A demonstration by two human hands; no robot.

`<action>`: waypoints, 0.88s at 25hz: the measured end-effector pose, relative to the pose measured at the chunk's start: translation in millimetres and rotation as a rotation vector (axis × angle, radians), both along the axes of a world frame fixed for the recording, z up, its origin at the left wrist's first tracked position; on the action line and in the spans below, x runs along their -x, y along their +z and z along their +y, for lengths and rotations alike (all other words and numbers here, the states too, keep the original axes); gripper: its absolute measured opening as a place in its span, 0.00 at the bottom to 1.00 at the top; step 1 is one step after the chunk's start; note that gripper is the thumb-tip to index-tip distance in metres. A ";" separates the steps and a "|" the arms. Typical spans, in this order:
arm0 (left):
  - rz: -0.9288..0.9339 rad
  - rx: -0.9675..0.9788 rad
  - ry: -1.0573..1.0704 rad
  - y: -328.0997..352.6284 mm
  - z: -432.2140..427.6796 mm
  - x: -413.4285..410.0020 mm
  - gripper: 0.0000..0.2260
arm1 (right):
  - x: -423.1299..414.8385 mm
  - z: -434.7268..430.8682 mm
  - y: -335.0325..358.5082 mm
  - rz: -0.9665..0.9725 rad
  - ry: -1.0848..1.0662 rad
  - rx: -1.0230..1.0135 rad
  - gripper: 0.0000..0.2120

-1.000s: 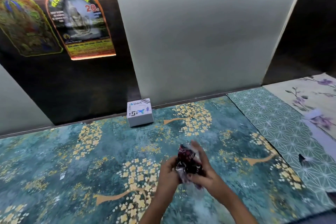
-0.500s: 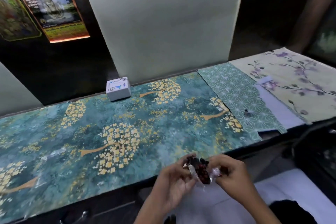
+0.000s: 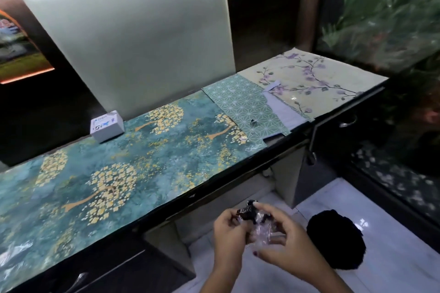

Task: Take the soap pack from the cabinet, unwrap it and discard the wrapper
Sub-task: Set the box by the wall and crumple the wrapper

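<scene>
The hands have been drawn back off the surface (image 3: pixel 100 185), toward 5 o'clock. The wrapper (image 3: pixel 260 223) is gripped by the left hand (image 3: pixel 229 231) and right hand (image 3: pixel 283 245). Unwrapping is underway; discarding is left.

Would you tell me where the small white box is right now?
In the head view, the small white box sits on the left of the countertop, at its back edge below the pale wall panel, far from both hands.

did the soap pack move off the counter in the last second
Yes. The soap pack, held in both hands, was over the counter's teal mat; now it is past the counter front edge, toward the person, above the floor.
</scene>
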State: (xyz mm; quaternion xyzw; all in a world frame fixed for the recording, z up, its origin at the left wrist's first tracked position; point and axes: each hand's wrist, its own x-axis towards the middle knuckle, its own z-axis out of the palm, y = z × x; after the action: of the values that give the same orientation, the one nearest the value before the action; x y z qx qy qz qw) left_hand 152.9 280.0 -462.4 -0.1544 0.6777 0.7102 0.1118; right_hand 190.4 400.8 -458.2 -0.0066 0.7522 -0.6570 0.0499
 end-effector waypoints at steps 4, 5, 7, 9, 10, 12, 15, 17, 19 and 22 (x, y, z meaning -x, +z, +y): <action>-0.224 -0.302 -0.175 5.2 37.6 -8.7 0.12 | -9.0 38.8 -0.4 0.066 -0.208 -0.107 0.24; -0.226 -0.258 -0.234 1.6 44.3 -8.0 0.10 | -11.8 53.1 -3.6 0.032 -0.250 -0.070 0.24; -0.229 -0.088 -0.359 -6.3 54.3 -4.9 0.04 | -15.4 78.5 -12.6 -0.022 -0.311 -0.001 0.21; -0.237 -0.016 -0.447 -15.1 63.2 -2.5 0.05 | -17.0 93.9 -25.0 -0.068 -0.348 0.008 0.16; -0.213 0.002 -0.490 -19.7 68.0 0.5 0.05 | -16.2 98.7 -32.4 -0.078 -0.371 0.006 0.16; -0.134 0.034 -0.623 -28.2 80.1 11.8 0.07 | -11.9 109.0 -54.4 -0.117 -0.452 0.040 0.18; -0.162 0.070 -0.773 -51.7 107.9 38.6 0.14 | -0.2 130.1 -96.1 -0.236 -0.589 0.088 0.19; -0.197 0.114 -0.724 -80.7 132.6 55.1 0.15 | 9.6 142.8 -128.4 -0.267 -0.641 0.074 0.17; -0.167 0.182 -0.614 -116.8 163.2 65.4 0.13 | 23.3 150.0 -160.4 -0.278 -0.670 0.008 0.21; -0.076 0.314 -0.502 -173.3 204.2 77.1 0.06 | 43.6 167.1 -211.1 -0.356 -0.682 0.168 0.23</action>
State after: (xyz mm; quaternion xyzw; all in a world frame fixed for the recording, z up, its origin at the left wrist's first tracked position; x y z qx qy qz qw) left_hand 75.7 484.1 -635.7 -0.0242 0.7916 0.5405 0.2840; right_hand 146.8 567.9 -669.2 0.3538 0.6343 -0.6860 -0.0422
